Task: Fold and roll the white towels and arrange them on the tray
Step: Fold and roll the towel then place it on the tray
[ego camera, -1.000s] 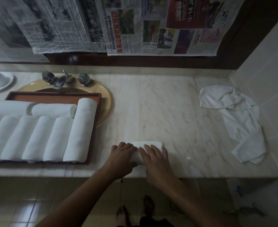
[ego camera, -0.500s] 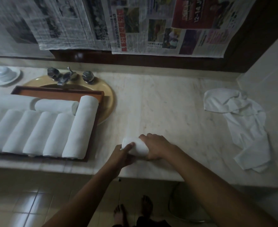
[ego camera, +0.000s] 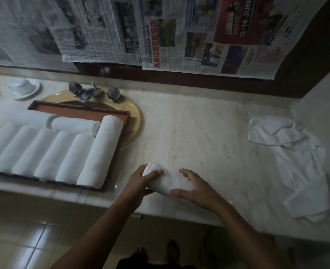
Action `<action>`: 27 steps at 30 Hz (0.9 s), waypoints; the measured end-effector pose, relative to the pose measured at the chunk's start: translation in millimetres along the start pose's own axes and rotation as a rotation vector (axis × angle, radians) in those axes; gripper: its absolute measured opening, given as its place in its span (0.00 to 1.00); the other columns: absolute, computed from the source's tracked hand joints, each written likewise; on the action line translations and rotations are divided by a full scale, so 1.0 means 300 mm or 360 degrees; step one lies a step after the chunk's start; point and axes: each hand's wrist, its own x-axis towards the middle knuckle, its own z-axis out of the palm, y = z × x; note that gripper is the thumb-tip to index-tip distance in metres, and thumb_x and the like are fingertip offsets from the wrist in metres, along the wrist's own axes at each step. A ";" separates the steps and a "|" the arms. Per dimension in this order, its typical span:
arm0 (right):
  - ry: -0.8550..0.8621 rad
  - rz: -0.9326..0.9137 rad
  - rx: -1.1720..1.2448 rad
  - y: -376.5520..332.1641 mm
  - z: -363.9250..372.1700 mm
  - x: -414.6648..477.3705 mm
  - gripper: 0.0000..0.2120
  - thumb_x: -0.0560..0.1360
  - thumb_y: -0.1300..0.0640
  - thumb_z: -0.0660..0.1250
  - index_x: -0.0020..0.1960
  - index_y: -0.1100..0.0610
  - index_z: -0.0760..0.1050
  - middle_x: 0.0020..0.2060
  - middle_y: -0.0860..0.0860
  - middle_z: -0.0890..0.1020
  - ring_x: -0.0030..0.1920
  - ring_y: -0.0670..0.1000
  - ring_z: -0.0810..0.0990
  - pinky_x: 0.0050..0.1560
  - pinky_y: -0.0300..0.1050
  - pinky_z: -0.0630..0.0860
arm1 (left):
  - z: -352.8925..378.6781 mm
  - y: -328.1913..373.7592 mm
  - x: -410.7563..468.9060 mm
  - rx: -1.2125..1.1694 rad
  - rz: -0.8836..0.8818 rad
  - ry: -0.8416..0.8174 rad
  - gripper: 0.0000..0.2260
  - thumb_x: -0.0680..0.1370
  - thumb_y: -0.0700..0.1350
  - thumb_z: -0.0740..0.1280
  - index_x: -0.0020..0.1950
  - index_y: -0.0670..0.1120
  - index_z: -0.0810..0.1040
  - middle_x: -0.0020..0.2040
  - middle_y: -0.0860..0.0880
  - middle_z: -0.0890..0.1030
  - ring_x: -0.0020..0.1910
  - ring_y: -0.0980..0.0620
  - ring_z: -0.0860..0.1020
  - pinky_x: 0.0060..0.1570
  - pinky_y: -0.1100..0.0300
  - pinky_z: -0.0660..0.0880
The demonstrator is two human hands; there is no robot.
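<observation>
The roll (ego camera: 166,181) lies between both hands near the front edge of the bench (ego camera: 199,133), just right of the tray's front right corner. The left hand (ego camera: 138,183) wraps its fingers (ego camera: 156,172) round the roll's left end, and the right hand (ego camera: 195,189) clamps the other end between thumb and fingers. Both are gripping, probably so the soft cloth cannot spring open. The roll sits at a slant, its left end farther from the front edge. Whether it rests on the bench or is just lifted I cannot tell.

The tray (ego camera: 82,111) sits at the left of the bench, partly over the basin (ego camera: 135,121), which keeps the middle of the bench free for folding. It holds finished rolls (ego camera: 100,152) packed side by side and touching, with two more laid crosswise behind them. Packing them tight stops them unwinding. Only a bare strip shows along the tray's back edge, so that looks like the likeliest spot for this one.

A loose towel (ego camera: 296,162) lies crumpled at the right end of the bench, well apart from the hands — work still to do. The rolling of this piece seems done, and carrying it left to the tray is the step at hand.
</observation>
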 end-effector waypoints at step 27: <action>0.0391 -0.0370 0.0741 -0.879 0.275 0.526 0.16 0.72 0.47 0.79 0.58 0.47 0.81 0.53 0.44 0.85 0.50 0.44 0.84 0.46 0.41 0.82 | -0.835 0.643 0.130 0.0156 0.0696 0.0465 0.11 0.78 0.54 0.74 0.56 0.50 0.83 0.52 0.50 0.86 0.54 0.49 0.84 0.53 0.47 0.83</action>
